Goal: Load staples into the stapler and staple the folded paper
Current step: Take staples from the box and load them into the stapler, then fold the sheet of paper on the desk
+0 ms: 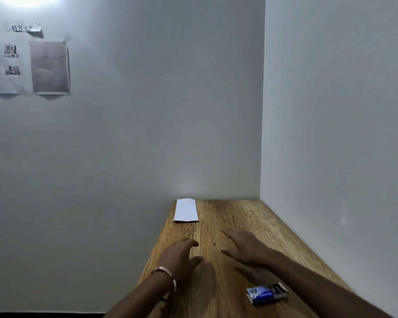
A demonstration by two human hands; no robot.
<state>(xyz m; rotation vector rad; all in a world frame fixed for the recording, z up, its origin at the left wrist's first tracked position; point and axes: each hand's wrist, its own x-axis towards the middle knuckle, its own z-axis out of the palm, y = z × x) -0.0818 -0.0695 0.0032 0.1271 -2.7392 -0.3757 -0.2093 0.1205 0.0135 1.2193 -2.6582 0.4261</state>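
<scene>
Folded paper (185,210): white, lying flat at the far left corner of the surface, its far end close to the back wall.
Staple box (267,294): small, blue and white, lying near the front of the surface, just beside the right forearm; one end looks open.
Stapler: not seen in this view.
Surface (234,216): wooden, narrow, set into a corner between two pale walls.
Left hand (182,257): over the middle of the surface, palm down, grip open and holding nothing; a metal bangle (168,275) on the wrist.
Right hand (245,249): beside the left, apart from it, fingers spread, grip open and empty.
Wall sheets (50,66): papers taped to the left wall, one labelled "WS 12".
</scene>
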